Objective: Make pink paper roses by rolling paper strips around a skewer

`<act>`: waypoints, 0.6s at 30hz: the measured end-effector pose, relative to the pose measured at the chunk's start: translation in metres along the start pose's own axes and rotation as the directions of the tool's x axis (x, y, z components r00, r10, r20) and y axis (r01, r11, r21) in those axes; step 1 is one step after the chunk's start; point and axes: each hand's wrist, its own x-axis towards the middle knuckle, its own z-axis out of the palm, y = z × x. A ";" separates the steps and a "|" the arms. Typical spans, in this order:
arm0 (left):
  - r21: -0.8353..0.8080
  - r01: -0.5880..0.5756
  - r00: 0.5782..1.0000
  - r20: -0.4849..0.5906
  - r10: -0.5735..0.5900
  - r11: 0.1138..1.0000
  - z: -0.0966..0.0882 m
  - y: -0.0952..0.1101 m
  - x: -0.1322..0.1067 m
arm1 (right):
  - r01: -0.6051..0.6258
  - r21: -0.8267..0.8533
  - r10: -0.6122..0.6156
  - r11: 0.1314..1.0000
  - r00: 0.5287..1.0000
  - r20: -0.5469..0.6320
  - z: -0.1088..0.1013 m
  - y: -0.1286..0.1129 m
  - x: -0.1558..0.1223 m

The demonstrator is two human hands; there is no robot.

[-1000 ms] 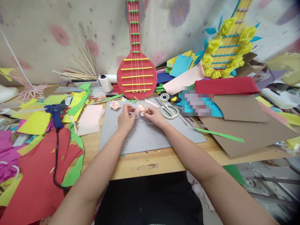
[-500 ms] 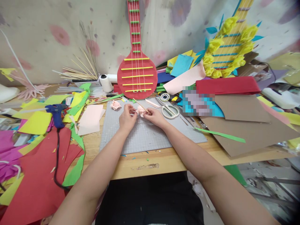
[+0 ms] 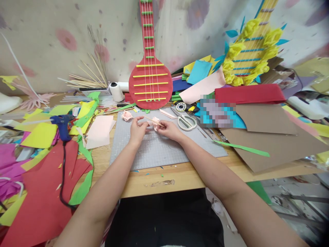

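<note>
Above the grey cutting mat [image 3: 154, 151], my right hand [image 3: 170, 129] is closed on a thin wooden stick [image 3: 150, 119], with a crumpled pale pink crepe paper piece [image 3: 155, 122] gathered at it. My left hand [image 3: 138, 131] is just to the left, its thumb and fingers pinching the free end of the pink paper. The fingertips partly hide that end. A finished-looking pink paper rosette [image 3: 126, 116] lies on the mat's back left corner. White-handled scissors [image 3: 187, 122] rest to the right of my right hand.
A red paper banjo shape [image 3: 150, 84] leans behind the mat. On the left lie a blue glue gun [image 3: 62, 127], a pale pink sheet [image 3: 99, 132] and red paper [image 3: 48, 188]. Brown cardboard [image 3: 272, 147] covers the right side, with a green strip [image 3: 243, 148] across it.
The stick has turned to lie flatter. My left hand has shifted slightly left and its fingers have changed position, drawing apart from the gathered pink paper.
</note>
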 end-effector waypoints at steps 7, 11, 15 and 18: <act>-0.003 0.176 0.984 -0.012 -0.176 0.984 0.004 0.006 -0.003 | 0.099 -0.267 -0.094 0.959 0.995 0.031 -0.003 -0.006 -0.005; -0.046 0.222 0.975 0.020 -0.221 0.974 0.000 0.005 0.000 | 0.172 -0.428 -0.158 0.887 0.985 0.066 -0.005 -0.017 -0.008; -0.118 0.300 0.953 0.082 -0.292 0.947 -0.005 0.008 0.001 | 0.226 -0.531 -0.210 0.817 0.973 0.092 -0.007 -0.022 -0.010; -0.140 0.334 0.942 0.098 -0.322 0.932 -0.007 0.009 0.001 | 0.249 -0.570 -0.234 0.783 0.967 0.101 -0.008 -0.023 -0.010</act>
